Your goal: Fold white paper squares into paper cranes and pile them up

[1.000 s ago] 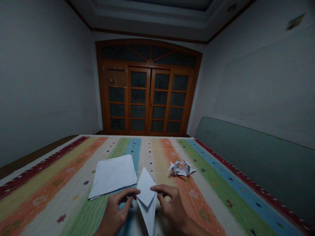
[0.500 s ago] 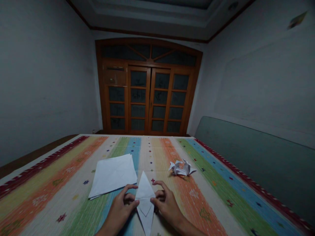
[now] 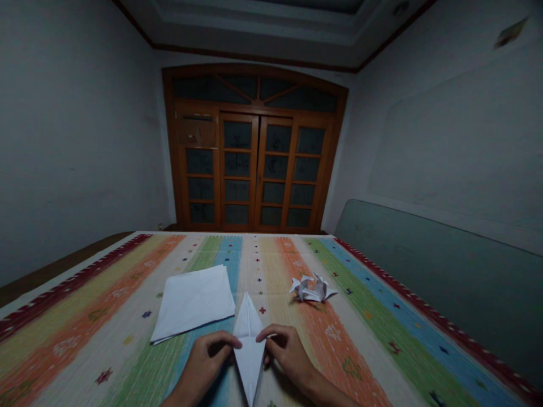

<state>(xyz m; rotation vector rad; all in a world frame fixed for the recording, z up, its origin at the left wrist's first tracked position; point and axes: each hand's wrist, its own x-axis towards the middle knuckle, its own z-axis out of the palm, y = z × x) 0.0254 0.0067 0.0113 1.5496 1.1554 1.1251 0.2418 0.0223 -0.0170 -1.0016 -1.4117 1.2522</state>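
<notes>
Folded paper (image 3: pixel 249 364) sits pinched by left hand (image 3: pixel 206 360) and right hand (image 3: pixel 292 357).

Legible text, brands, numbers: none.

Unreadable marks:
1. Wooden doors (image 3: pixel 254 186), second column, second pane down (image 3: pixel 236 164): dark, character-like strokes; writing or ornament cannot be told.
2. Same doors, third column, matching pane (image 3: pixel 275 167): similar strokes, too dim to read.
3. Brown panel (image 3: pixel 203 133), upper left of the doors: small pale patch low on its face, indistinct.
4. Small flat item (image 3: pixel 511 33), high on right-hand wall (image 3: pixel 449 147): yellowish and dark, blurred, content indeterminable.
</notes>
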